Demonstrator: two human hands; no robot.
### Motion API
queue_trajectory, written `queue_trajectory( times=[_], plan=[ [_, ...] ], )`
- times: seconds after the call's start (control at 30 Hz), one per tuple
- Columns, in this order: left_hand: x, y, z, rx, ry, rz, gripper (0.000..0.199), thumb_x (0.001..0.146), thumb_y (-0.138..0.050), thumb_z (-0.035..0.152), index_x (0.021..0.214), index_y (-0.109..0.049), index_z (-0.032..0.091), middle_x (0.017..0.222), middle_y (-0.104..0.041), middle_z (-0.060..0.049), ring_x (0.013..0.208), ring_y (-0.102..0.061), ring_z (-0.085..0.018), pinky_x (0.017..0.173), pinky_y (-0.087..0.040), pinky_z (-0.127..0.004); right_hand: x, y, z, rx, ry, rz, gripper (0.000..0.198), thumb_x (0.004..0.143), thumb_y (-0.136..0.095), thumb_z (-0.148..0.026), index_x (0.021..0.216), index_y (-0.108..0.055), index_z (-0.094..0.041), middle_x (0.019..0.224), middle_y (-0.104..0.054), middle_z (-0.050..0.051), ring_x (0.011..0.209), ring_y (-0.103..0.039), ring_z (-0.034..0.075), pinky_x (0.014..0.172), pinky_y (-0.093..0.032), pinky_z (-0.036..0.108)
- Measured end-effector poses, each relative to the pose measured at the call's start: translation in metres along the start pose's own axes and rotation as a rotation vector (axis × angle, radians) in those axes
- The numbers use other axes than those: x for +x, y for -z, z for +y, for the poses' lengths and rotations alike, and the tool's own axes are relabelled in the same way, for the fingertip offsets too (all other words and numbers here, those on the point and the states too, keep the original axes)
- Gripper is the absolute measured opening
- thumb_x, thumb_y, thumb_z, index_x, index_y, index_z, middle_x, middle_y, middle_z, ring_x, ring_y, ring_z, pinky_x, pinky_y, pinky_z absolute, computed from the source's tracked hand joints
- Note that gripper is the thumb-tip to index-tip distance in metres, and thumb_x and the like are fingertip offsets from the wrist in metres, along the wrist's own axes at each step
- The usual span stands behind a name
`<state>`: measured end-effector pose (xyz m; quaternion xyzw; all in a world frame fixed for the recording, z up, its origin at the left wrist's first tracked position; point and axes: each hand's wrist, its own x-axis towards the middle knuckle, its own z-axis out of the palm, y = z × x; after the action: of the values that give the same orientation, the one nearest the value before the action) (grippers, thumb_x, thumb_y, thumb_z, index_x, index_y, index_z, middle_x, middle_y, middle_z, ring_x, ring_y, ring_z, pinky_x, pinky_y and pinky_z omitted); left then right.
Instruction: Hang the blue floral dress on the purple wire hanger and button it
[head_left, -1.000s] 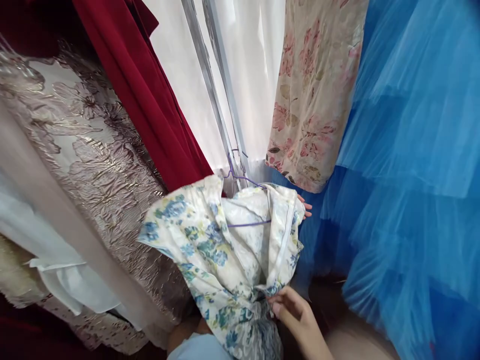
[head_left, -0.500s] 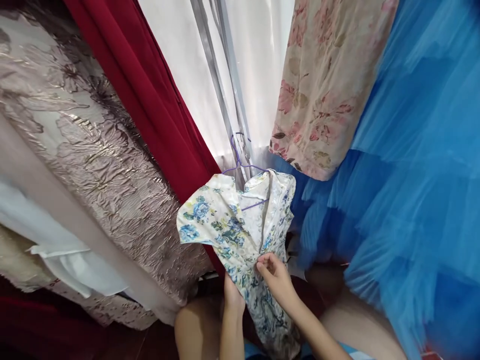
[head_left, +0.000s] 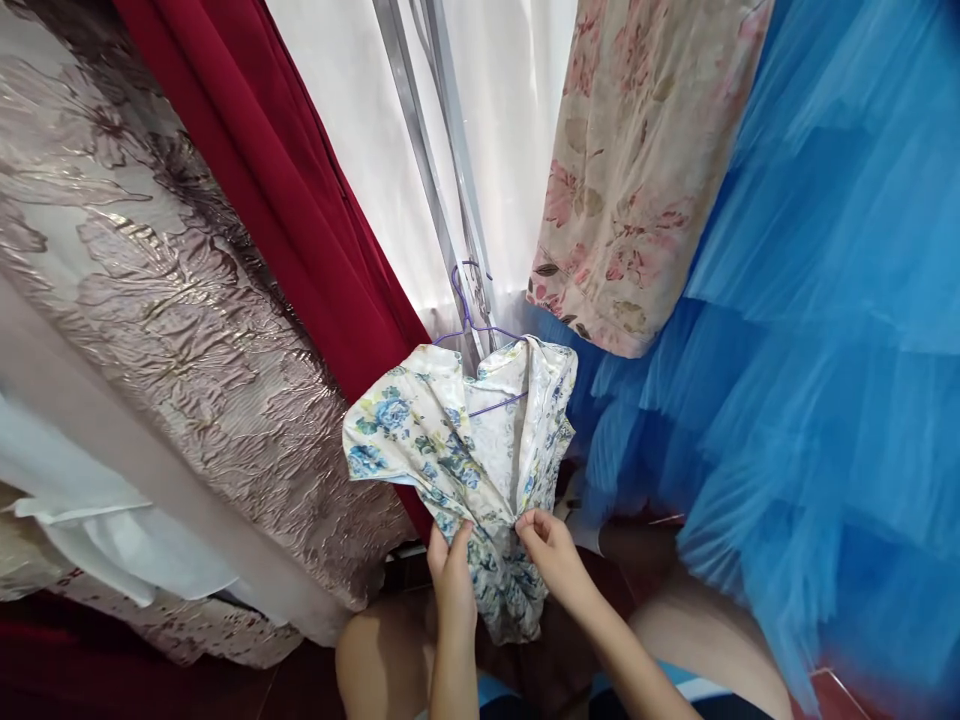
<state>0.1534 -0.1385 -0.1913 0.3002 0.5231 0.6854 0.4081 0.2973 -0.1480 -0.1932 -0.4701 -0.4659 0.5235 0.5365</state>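
Note:
A short-sleeved white floral blouse [head_left: 450,455] with blue flowers hangs on a thin purple hanger [head_left: 466,305], its front open in a deep V. My right hand [head_left: 551,550] pinches the front edge at the bottom of that V. Lower on the left side, my left hand [head_left: 452,570] grips the blouse's side, thumb on top of the cloth and the other fingers partly hidden. Below both hands the lower part of the blouse bunches together. The hanger's hook is up by a grey metal stand [head_left: 431,130]; whether it hooks onto it I cannot tell.
A dark red cloth [head_left: 277,200] and a shiny embossed pinkish gown [head_left: 187,330] hang on the left. To the right are a pink-flowered beige garment [head_left: 622,190] and a layered blue tulle skirt [head_left: 810,300]. Behind hangs a white curtain [head_left: 345,80]. My knees [head_left: 379,650] are below.
My left hand has come up and its thumb now shows on the cloth. The blouse's lower end has been drawn up. My right hand keeps its pinch on the front edge.

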Motion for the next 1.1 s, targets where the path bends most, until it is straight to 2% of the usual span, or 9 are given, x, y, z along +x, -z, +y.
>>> queue_trajectory(
  times=[0.1,0.13,0.2,0.27,0.33,0.57,0.77,0.9,1.1],
  plan=[
    [0.002,0.014,-0.007,0.162,-0.32,0.218,0.049,0.075,-0.067,0.02,0.123,-0.059,0.022,0.125,-0.061,-0.008,0.12,-0.056,-0.024,0.107,-0.04,-0.04,-0.008,0.005,-0.001,-0.019,-0.013,-0.029,0.03,0.085,-0.053,-0.04,0.064,-0.044,-0.02,0.055,-0.038,-0.006,0.052,-0.034,0.011,0.051,-0.026,0.024],
    [-0.001,0.017,-0.008,0.239,-0.404,0.222,0.044,0.076,-0.066,0.019,0.12,-0.059,0.021,0.124,-0.061,-0.008,0.119,-0.055,-0.024,0.107,-0.04,-0.04,-0.01,0.007,-0.003,-0.022,-0.004,-0.028,0.029,0.084,-0.053,-0.038,0.064,-0.043,-0.02,0.055,-0.037,-0.006,0.052,-0.033,0.011,0.052,-0.025,0.024],
    [-0.011,0.02,-0.005,0.393,-0.507,0.048,0.031,0.08,-0.063,0.019,0.111,-0.063,0.02,0.116,-0.063,-0.009,0.113,-0.058,-0.024,0.103,-0.043,-0.04,-0.014,0.008,-0.01,-0.026,0.017,-0.025,0.027,0.083,-0.054,-0.034,0.063,-0.043,-0.02,0.056,-0.036,-0.006,0.054,-0.032,0.01,0.053,-0.025,0.024],
    [-0.025,0.013,-0.001,0.497,-0.55,-0.227,0.021,0.083,-0.063,0.02,0.104,-0.065,0.019,0.108,-0.065,-0.009,0.106,-0.061,-0.025,0.098,-0.047,-0.04,-0.017,0.01,-0.017,-0.029,0.029,-0.034,0.027,0.082,-0.057,-0.033,0.063,-0.044,-0.02,0.058,-0.038,-0.005,0.056,-0.035,0.011,0.054,-0.028,0.024],
    [-0.039,0.002,0.003,0.527,-0.586,-0.393,0.021,0.083,-0.063,0.018,0.104,-0.067,0.019,0.105,-0.066,-0.01,0.103,-0.063,-0.025,0.094,-0.05,-0.039,-0.02,0.011,-0.024,-0.027,0.03,-0.035,0.025,0.08,-0.06,-0.032,0.063,-0.046,-0.019,0.059,-0.041,-0.004,0.057,-0.037,0.011,0.055,-0.03,0.024],
    [-0.051,-0.027,0.012,0.454,-0.746,-0.493,0.038,0.088,-0.059,0.01,0.121,-0.068,0.026,0.104,-0.068,-0.008,0.097,-0.067,-0.021,0.087,-0.054,-0.031,-0.028,0.022,-0.044,-0.068,0.053,-0.038,0.019,0.078,-0.058,-0.021,0.063,-0.046,-0.019,0.059,-0.042,-0.005,0.057,-0.036,0.011,0.054,-0.03,0.024],
    [-0.048,-0.034,0.031,0.384,-0.763,-0.569,0.025,0.089,-0.062,0.011,0.104,-0.076,0.023,0.082,-0.066,-0.005,0.075,-0.064,-0.016,0.067,-0.052,-0.024,-0.033,0.031,-0.066,-0.044,0.112,-0.064,0.023,0.086,-0.059,-0.03,0.07,-0.048,-0.019,0.063,-0.043,-0.004,0.06,-0.04,0.012,0.058,-0.035,0.025],
    [-0.051,-0.033,0.035,0.406,-0.76,-0.534,0.022,0.088,-0.063,0.012,0.101,-0.076,0.023,0.079,-0.064,-0.004,0.072,-0.062,-0.015,0.065,-0.051,-0.024,-0.036,0.038,-0.069,-0.107,0.203,-0.116,0.015,0.078,-0.062,-0.016,0.088,-0.053,-0.02,0.082,-0.054,0.0,0.079,-0.052,0.016,0.076,-0.042,0.027],
    [-0.06,-0.037,0.037,0.516,-0.815,-0.493,0.016,0.087,-0.066,0.016,0.094,-0.077,0.024,0.077,-0.056,-0.003,0.076,-0.06,-0.016,0.068,-0.051,-0.027,-0.037,0.039,-0.063,-0.155,0.191,-0.148,0.015,0.086,-0.058,-0.025,0.075,-0.052,-0.019,0.073,-0.055,0.0,0.074,-0.051,0.017,0.069,-0.042,0.028]
  ],
)
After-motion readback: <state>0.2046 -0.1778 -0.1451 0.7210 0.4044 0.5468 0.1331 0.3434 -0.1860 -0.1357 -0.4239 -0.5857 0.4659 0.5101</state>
